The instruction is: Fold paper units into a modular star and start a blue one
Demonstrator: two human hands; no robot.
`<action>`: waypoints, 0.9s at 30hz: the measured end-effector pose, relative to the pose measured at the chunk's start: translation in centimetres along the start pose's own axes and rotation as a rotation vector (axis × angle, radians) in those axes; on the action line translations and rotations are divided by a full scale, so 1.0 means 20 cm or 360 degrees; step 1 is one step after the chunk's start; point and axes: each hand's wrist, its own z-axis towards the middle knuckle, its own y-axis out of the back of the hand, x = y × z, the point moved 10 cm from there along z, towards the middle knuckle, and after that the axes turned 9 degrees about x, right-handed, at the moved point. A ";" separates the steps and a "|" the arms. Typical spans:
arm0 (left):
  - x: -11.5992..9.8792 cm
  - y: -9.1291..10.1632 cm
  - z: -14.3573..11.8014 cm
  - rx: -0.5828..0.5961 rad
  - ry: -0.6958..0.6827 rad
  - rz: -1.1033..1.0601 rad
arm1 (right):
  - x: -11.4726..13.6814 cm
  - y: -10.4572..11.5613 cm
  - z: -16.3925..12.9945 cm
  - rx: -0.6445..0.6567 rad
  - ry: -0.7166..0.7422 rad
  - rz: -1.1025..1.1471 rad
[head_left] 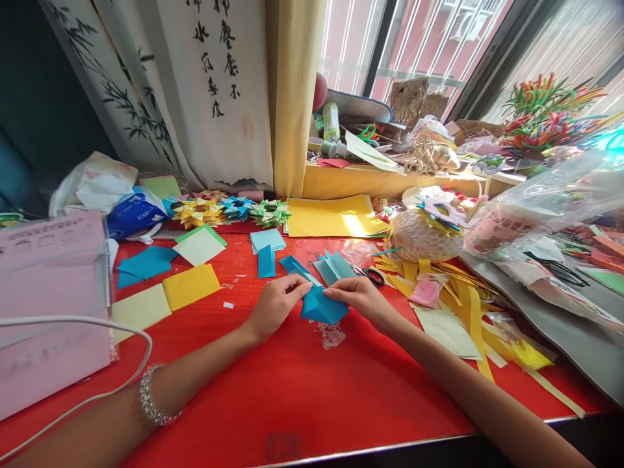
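L hand [277,303] & R hand [361,296] pinched blue paper [324,307], well in from worktop [273,390] front edge; crisp folds prob. needed even tension.

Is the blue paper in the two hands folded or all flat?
Folded: the blue paper shows creases and slanted facets, pinched by the left hand and right hand.

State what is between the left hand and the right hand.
In the head view, a folded blue paper spans from the left hand to the right hand, both pinching it near its upper edge; more folded paper lies just beyond.
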 end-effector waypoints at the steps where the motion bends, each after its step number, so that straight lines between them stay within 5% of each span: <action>1: 0.01 0.00 0.00 0.0003 0.0009 -0.0024 | 0.01 0.01 0.00 -0.0029 0.0030 0.0007; 8: 0.02 -0.09 0.00 0.0291 0.0090 -0.0101 | 0.00 0.04 -0.01 -0.0240 0.0203 0.0303; 13: 0.04 0.00 -0.04 -0.0092 0.0105 -0.0336 | 0.00 0.03 0.00 -0.0263 0.0289 0.0873; 16: 0.06 -0.01 -0.06 -0.0142 0.0145 -0.0394 | -0.01 -0.03 0.01 -0.0115 0.0234 0.0749; 21: 0.06 -0.10 -0.05 0.0136 0.0216 -0.0333 | -0.04 -0.05 0.02 -0.0089 0.0214 0.0598; 27: 0.07 -0.08 -0.05 0.0061 0.0260 -0.0503 | -0.04 -0.08 0.03 0.0061 0.0192 0.0507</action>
